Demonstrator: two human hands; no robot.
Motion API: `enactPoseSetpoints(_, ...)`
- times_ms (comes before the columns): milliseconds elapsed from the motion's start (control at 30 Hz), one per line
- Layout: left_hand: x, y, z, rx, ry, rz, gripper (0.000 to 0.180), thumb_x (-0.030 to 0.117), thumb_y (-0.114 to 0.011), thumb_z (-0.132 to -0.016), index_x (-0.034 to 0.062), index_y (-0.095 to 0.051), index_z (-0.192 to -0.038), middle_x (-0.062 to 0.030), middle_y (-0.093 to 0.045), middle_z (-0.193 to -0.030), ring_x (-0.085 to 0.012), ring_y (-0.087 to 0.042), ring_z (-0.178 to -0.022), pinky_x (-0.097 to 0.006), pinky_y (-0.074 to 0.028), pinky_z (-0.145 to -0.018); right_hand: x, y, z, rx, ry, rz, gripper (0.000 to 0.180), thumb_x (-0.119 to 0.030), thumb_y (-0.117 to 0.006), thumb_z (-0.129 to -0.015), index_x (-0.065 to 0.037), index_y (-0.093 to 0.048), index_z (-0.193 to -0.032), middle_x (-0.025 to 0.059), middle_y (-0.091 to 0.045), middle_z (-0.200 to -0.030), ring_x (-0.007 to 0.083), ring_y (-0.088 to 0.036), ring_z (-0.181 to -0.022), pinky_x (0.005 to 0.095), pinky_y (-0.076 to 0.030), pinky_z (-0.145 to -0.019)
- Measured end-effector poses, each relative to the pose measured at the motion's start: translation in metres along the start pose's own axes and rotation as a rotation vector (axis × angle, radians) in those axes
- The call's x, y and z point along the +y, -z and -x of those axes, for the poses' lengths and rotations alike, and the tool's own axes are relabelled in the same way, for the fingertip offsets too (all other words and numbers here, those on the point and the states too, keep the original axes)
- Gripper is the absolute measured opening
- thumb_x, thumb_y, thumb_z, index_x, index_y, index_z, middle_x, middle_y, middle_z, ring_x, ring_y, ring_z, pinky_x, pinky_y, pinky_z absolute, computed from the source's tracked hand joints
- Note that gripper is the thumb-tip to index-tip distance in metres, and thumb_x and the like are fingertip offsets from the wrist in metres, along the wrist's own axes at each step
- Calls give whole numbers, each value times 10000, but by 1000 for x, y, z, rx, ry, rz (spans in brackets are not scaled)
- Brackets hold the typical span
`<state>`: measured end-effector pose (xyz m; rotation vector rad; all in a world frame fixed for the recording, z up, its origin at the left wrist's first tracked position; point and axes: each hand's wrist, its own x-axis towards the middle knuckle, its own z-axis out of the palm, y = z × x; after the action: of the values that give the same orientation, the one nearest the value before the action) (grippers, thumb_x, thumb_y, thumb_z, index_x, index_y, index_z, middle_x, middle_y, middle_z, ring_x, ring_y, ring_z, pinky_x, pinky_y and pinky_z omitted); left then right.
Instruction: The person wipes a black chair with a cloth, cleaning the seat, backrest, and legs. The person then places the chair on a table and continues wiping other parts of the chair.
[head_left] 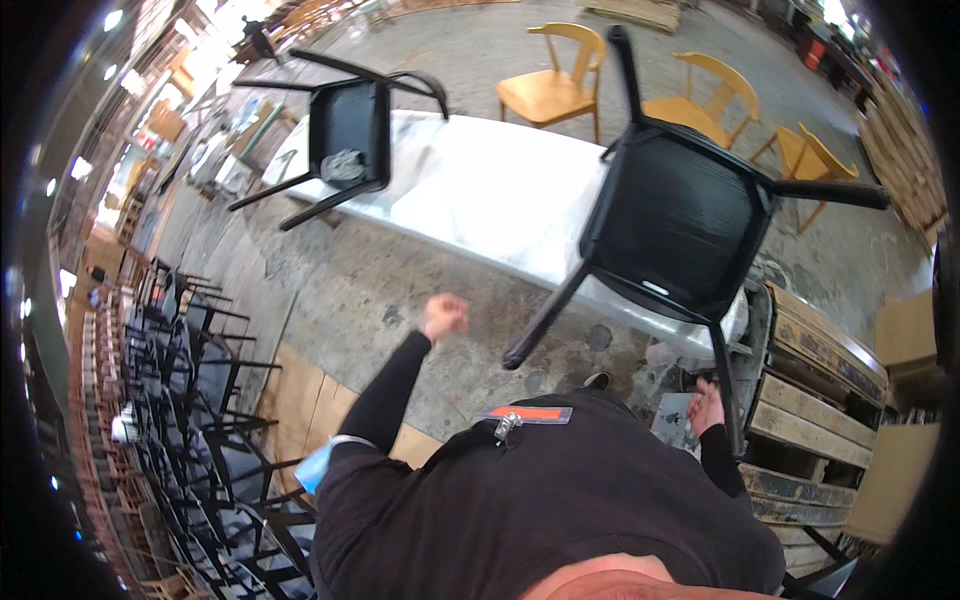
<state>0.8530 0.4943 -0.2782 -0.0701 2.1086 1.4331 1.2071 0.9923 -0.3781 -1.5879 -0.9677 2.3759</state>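
My left hand [446, 316] is over the floor in front of the white-covered table [470, 190], its fingers curled in and slightly blurred. Whatever it may hold is hidden. My right hand [706, 405] is low at the right, fingers partly spread, right beside a leg of a black chair [690, 215]. A grip on that leg does not show. This chair lies upside down at the table's right end, its legs pointing up and outward. At the left end another black chair [350, 125] is upside down too, with a crumpled clear plastic bag [343, 166] on its underside.
Wooden chairs [552, 92] stand beyond the table. A stack of wooden pallets [815, 420] and cardboard boxes [900, 470] are close on my right. Many stacked black chairs [215, 430] line the left. Near my right hand is a grey box-like thing [674, 415].
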Motion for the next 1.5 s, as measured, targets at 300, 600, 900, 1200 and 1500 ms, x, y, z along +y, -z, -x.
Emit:
enactPoseSetpoints(300,-233,25,299,92,448,-425,191,139,-595,-877,35,-663,-732,-78,-608,-565,-193,-592,-481,-377,-446,-426,216,-79,9,-591,185,1559,230,-253,-633,-850,-32,-685,-811,105,-676,-709,245,-663,-654,409,-535,-608)
enactPoseSetpoints(600,-294,79,377,323,621,-138,251,211,-564,-915,30,-606,-746,-82,-583,-578,-195,-584,-494,-362,-463,-464,267,-309,32,-334,124,1572,215,-169,-584,-860,-50,-664,-1020,94,-687,-730,200,-678,-569,373,-554,-494)
enactPoseSetpoints(900,-263,163,274,513,363,545,372,317,-546,-981,36,-557,-737,-84,-567,-593,-197,-581,-513,-344,-488,-512,381,-478,63,-878,-62,1626,309,-201,-546,-913,-61,-601,-1183,92,-673,-831,209,-684,-628,352,-569,-524)
enactPoseSetpoints(1200,-279,282,258,531,617,60,341,325,-629,-928,3,-663,-819,-53,-665,-707,-144,-620,-647,-302,-501,-595,339,-673,-19,-382,-7,1380,191,-173,-535,-913,-30,-591,-1027,145,-650,-734,252,-632,-514,389,-505,-426)
enactPoseSetpoints(1500,-292,383,203,642,791,306,313,311,-652,-908,6,-682,-843,-50,-686,-744,-131,-626,-659,-288,-499,-596,303,-904,12,-705,-269,617,913,-572,-610,-894,-60,-157,-1499,246,-407,-1388,394,-581,-1097,509,-535,-834)
